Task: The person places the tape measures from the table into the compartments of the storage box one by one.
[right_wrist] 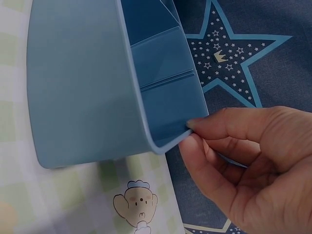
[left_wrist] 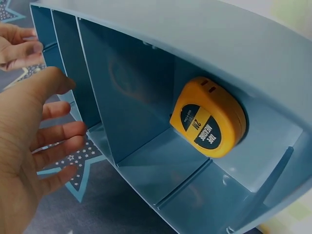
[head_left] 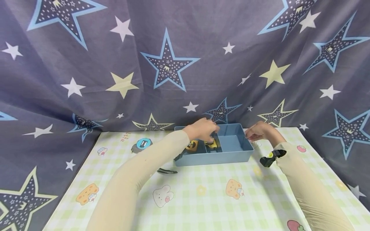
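A long blue-grey divided box stands at the far side of the table. In its left compartment lies a yellow tape measure. The head view shows another yellow and black object in the middle compartment, partly hidden by fingers; its kind is unclear. My left hand hovers at the box's back rim, fingers loosely spread, with nothing held. At the box's right end, my right hand pinches the rim corner between thumb and finger.
A teal and dark tape measure lies left of the box. A black curved object, partly hidden by the left sleeve, is on the checked tablecloth. Behind the box hangs a star-patterned curtain.
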Tool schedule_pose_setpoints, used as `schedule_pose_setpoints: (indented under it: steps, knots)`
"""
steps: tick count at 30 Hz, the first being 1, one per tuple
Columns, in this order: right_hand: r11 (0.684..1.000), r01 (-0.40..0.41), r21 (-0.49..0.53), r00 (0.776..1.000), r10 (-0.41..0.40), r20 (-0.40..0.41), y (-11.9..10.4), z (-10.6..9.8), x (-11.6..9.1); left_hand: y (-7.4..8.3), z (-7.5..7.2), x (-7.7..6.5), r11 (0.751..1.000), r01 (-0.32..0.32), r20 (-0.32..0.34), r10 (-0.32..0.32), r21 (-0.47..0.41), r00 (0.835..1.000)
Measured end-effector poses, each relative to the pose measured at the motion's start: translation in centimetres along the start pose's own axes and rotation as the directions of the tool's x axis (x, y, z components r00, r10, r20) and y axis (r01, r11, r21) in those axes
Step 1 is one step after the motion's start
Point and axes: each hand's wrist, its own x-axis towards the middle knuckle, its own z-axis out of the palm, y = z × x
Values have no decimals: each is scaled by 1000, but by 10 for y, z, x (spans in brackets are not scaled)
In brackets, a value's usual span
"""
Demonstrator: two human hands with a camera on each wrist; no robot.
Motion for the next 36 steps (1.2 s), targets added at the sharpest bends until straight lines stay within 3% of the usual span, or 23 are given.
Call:
schedule_pose_setpoints:
  steps: [14,25,31,36]
  knots:
    - [1000,8,-14,1000,-8,9,-4,3,2,-5,6,-10,998,33,-7,-33,49,999]
    - [1000,11,7,999,-11,35,9,0,-2,-6,8,-24,999,25,-72,-22,48,997]
    - [1000,10,18,999,-11,45,12,2,-4,-14,6,-39,998,57,-145,-56,3,988]
    - [1000,20,-15,999,-19,35,3,3,-3,-30,5,-61,992,115,-230,-126,-59,965]
